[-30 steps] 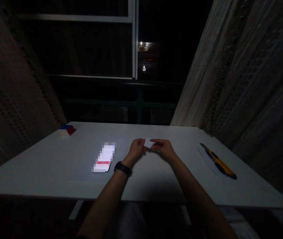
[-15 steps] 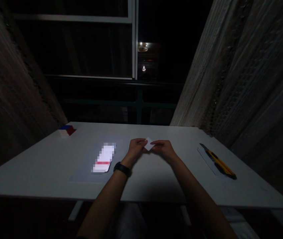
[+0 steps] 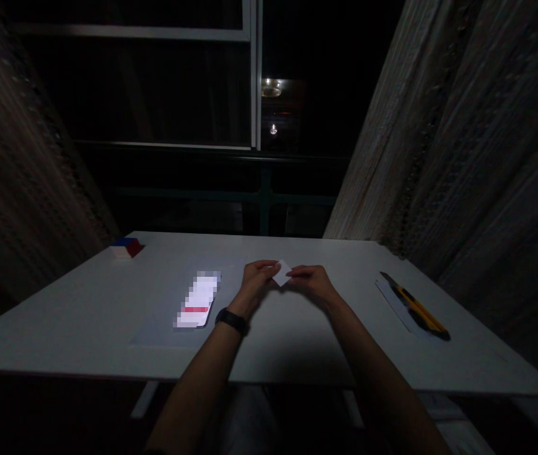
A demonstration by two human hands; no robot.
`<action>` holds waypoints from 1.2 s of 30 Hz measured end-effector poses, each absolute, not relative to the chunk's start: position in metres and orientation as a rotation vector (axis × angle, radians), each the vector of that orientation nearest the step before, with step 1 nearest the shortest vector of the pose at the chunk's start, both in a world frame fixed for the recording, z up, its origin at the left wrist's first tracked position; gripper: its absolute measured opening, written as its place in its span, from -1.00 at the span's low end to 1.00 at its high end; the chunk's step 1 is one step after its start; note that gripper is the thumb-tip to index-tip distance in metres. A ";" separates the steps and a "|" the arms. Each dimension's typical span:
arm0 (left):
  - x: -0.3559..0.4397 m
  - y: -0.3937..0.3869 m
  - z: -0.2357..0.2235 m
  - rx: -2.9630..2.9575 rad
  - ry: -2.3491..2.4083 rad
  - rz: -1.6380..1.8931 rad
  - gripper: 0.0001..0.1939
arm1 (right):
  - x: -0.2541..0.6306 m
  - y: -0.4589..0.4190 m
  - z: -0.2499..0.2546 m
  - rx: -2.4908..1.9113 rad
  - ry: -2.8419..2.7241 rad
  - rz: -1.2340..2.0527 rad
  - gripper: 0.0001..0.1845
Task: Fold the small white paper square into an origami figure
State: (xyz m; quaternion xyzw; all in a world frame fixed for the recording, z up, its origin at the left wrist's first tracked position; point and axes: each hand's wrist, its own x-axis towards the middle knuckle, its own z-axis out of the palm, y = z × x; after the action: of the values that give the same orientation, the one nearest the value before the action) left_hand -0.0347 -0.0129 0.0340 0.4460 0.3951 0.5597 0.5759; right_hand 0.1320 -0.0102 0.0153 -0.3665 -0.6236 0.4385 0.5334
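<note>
A small white square of paper (image 3: 283,273), turned so that a corner points up, is held just above the table between both hands. My left hand (image 3: 256,280) pinches its left side, with the thumb lying on the front face. At its right corner, the closed fingertips of my right hand (image 3: 312,280) grip the paper. Whether it is folded in layers is too dim to tell. A dark band (image 3: 232,320) circles my left wrist. Left of the hands lies a lit phone (image 3: 197,300), its screen blurred, on a pale sheet (image 3: 155,335).
On the right of the white table (image 3: 297,354) lies a yellow and black utility knife (image 3: 418,309) over white paper (image 3: 392,306). A blue, red and white block (image 3: 125,248) sits at the far left. Curtains (image 3: 377,139) flank a dark window behind the table.
Both hands hold the paper in nearly the same place. The left thumb and the paper have shifted very slightly. Nothing on the table has moved.
</note>
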 end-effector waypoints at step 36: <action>-0.033 -0.009 0.028 1.067 0.913 1.298 -0.57 | 0.125 -0.012 0.016 -0.899 -1.386 1.063 -0.71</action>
State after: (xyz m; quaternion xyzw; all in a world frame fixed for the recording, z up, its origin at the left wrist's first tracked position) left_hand -0.0334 -0.0089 0.0276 0.4557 0.3900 0.5547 0.5767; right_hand 0.1252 -0.0116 0.0155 -0.3806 -0.5868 0.4502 0.5551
